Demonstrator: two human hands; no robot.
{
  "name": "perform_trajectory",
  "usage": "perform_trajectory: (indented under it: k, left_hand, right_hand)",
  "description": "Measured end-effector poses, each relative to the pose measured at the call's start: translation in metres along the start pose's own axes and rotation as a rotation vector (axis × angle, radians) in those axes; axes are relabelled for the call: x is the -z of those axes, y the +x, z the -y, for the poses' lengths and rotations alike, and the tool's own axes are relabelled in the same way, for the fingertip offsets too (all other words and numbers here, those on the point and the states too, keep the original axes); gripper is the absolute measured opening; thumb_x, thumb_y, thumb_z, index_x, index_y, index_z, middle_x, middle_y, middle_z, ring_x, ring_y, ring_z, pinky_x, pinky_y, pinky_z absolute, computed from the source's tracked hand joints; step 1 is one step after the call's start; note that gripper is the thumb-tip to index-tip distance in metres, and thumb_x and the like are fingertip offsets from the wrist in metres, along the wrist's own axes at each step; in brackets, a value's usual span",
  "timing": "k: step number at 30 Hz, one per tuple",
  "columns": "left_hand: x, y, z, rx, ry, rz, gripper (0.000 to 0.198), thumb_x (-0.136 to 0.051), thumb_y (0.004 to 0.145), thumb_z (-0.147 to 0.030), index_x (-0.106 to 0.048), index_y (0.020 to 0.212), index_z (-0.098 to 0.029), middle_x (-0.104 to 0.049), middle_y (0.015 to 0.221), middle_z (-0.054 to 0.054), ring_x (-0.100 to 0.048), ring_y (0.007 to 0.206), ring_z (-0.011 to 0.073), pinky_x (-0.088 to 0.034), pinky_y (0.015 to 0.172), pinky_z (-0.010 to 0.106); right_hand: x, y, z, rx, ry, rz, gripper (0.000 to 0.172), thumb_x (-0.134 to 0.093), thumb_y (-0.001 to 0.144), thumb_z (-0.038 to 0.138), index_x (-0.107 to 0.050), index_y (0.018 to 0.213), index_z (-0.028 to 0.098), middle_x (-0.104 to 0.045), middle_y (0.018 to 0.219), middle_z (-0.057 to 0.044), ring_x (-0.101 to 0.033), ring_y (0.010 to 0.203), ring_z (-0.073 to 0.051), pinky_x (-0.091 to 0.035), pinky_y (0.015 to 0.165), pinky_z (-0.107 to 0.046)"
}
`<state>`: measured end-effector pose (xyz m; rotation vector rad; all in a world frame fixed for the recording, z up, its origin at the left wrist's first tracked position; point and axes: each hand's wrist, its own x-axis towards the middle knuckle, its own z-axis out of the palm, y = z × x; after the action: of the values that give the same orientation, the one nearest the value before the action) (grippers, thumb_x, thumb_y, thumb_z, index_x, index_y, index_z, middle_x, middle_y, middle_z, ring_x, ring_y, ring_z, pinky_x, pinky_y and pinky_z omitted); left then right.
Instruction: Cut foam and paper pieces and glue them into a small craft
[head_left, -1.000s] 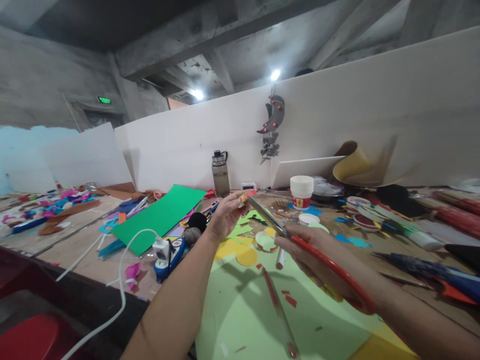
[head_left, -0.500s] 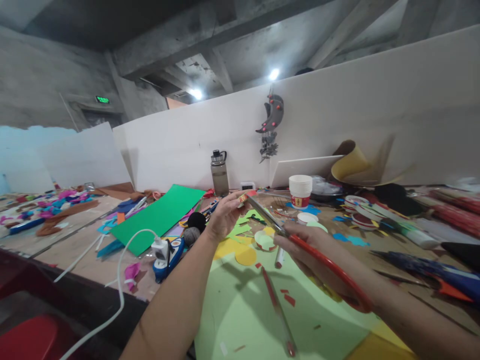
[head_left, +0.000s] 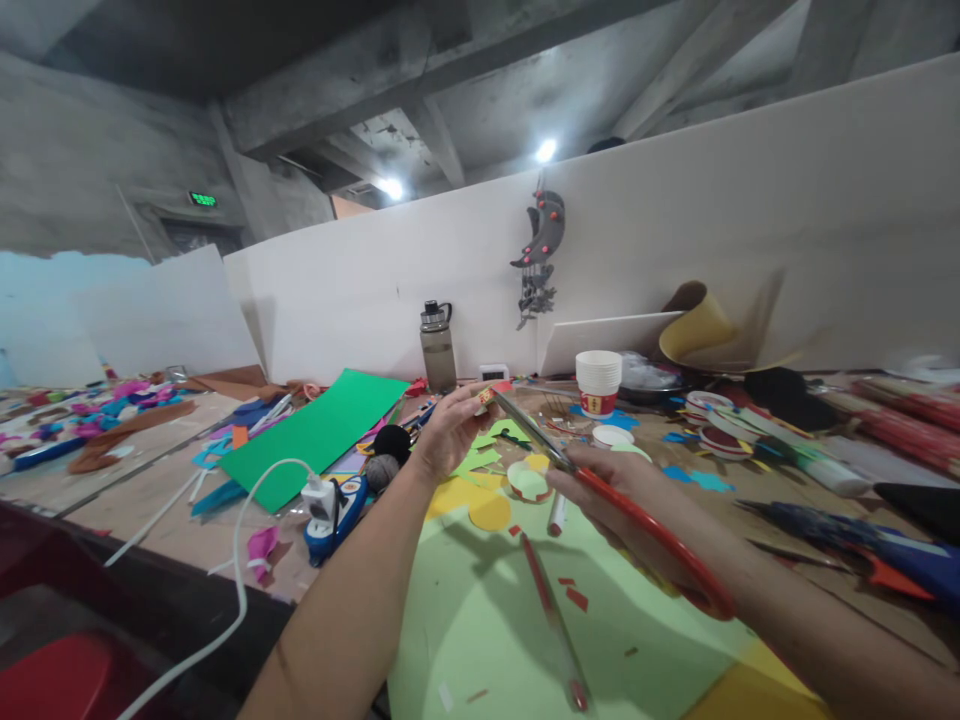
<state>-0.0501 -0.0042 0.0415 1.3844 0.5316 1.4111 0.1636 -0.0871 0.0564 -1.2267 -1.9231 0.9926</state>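
My left hand [head_left: 448, 432] is raised above the table, fingers pinched on a small red and yellow paper piece [head_left: 489, 393]. My right hand [head_left: 628, 500] grips red-handled scissors [head_left: 600, 487], and their blades point up and left to the paper piece at my left fingertips. Below my hands lies a light green sheet [head_left: 510, 620] with small red scraps on it. A red pen [head_left: 551, 618] rests on that sheet.
A dark green sheet [head_left: 315, 432], a water bottle [head_left: 439, 347], stacked paper cups [head_left: 598, 380], a yellow paper roll [head_left: 697, 330], a white charger and cable [head_left: 319, 497] and many coloured paper scraps crowd the table. White boards wall the back.
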Motion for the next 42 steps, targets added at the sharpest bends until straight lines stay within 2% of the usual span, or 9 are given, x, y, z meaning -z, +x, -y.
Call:
perform_trajectory:
  k: [6,13,19,22,28,32,42]
  left_hand:
    - [-0.0011,-0.0014,-0.0016,0.045,-0.052,0.027,0.038,-0.07,0.074,-0.037,-0.072,0.102,-0.012,-0.067,0.09,0.009,-0.057,0.075,0.0146,-0.044,0.069,0.026]
    - [-0.0054,-0.0024,-0.0061,0.041,-0.032,0.0,0.037,-0.07,0.073,-0.038,-0.072,0.099,-0.013,-0.067,0.085,0.009,-0.056,0.075,0.0162,-0.042,0.067,0.027]
    - [-0.0052,-0.0014,-0.0061,0.014,-0.002,0.018,0.036,-0.066,0.076,-0.039,-0.072,0.099,-0.012,-0.064,0.079,0.008,-0.051,0.071,0.0154,-0.039,0.065,0.028]
    - [-0.0038,-0.0012,-0.0054,0.008,0.001,0.018,0.035,-0.066,0.076,-0.039,-0.072,0.099,-0.013,-0.064,0.079,0.008,-0.051,0.072,0.0157,-0.039,0.065,0.027]
    - [-0.0035,-0.0014,-0.0054,0.017,-0.006,0.001,0.034,-0.067,0.076,-0.039,-0.072,0.097,-0.013,-0.064,0.078,0.007,-0.052,0.072,0.0155,-0.039,0.065,0.027]
    - [-0.0037,-0.0011,-0.0043,0.013,-0.027,0.003,0.033,-0.068,0.078,-0.039,-0.072,0.097,-0.013,-0.064,0.077,0.007,-0.053,0.07,0.0144,-0.039,0.063,0.026]
    - [-0.0015,0.0011,-0.0006,0.036,-0.108,-0.011,0.041,-0.079,0.07,-0.044,-0.071,0.094,-0.012,-0.065,0.082,0.008,-0.057,0.072,0.0136,-0.04,0.062,0.025]
  right_hand:
    - [-0.0005,0.0,0.001,0.039,-0.021,-0.018,0.041,-0.054,0.083,0.059,-0.044,0.067,0.023,-0.045,0.051,0.005,-0.039,0.045,-0.01,-0.029,0.041,-0.022]
    - [0.0,-0.001,0.0029,0.067,-0.054,-0.035,0.041,-0.053,0.084,0.059,-0.042,0.067,0.023,-0.042,0.055,0.004,-0.039,0.048,-0.011,-0.031,0.043,-0.023]
    - [0.0019,-0.0009,0.0031,0.091,0.033,0.063,0.033,-0.05,0.089,0.052,-0.047,0.073,0.023,-0.043,0.057,0.005,-0.037,0.049,-0.01,-0.031,0.044,-0.022]
    - [0.0021,-0.0003,0.0022,0.113,0.041,0.069,0.032,-0.05,0.089,0.051,-0.049,0.074,0.022,-0.044,0.057,0.005,-0.037,0.049,-0.01,-0.032,0.044,-0.022]
    - [-0.0018,-0.0015,0.0021,0.075,0.087,0.055,0.034,-0.047,0.089,0.054,-0.047,0.075,0.023,-0.041,0.056,0.005,-0.034,0.046,-0.01,-0.029,0.04,-0.021]
    - [-0.0012,-0.0001,0.0021,0.042,0.069,0.008,0.036,-0.053,0.085,0.055,-0.044,0.071,0.023,-0.037,0.053,0.007,-0.033,0.045,-0.009,-0.027,0.04,-0.021]
    - [-0.0002,0.005,-0.0046,0.071,0.024,-0.023,0.043,-0.049,0.086,0.059,-0.038,0.066,0.023,-0.04,0.049,0.007,-0.038,0.042,-0.008,-0.028,0.04,-0.021]
